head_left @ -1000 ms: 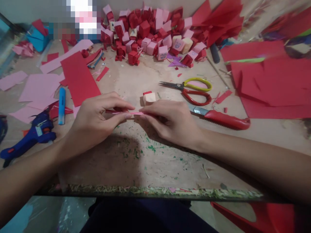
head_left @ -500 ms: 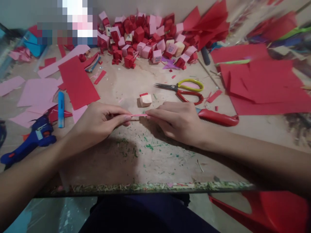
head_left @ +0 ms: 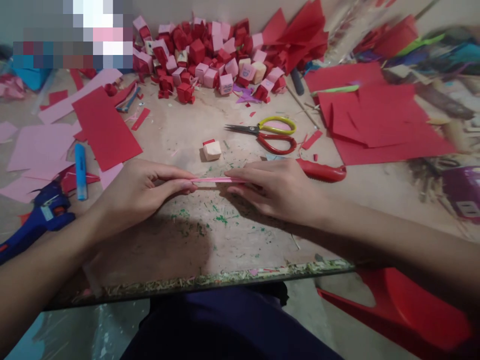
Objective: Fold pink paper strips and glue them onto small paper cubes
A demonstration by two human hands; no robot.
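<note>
Hands meet at mid-frame: the left hand [head_left: 144, 192] pinches a pink strip [head_left: 210, 180], the right hand [head_left: 279, 190] touches its other end, whether gripping I can't tell. They've parted since half a second ago, baring more strip, thin, straight and nearly level.

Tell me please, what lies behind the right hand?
Behind the right hand is a red-handled tool: most of its handle and a small grey part are visible. Farther back lie the scissors. The hand covers the rest of the tool, so I cannot see it.
</note>
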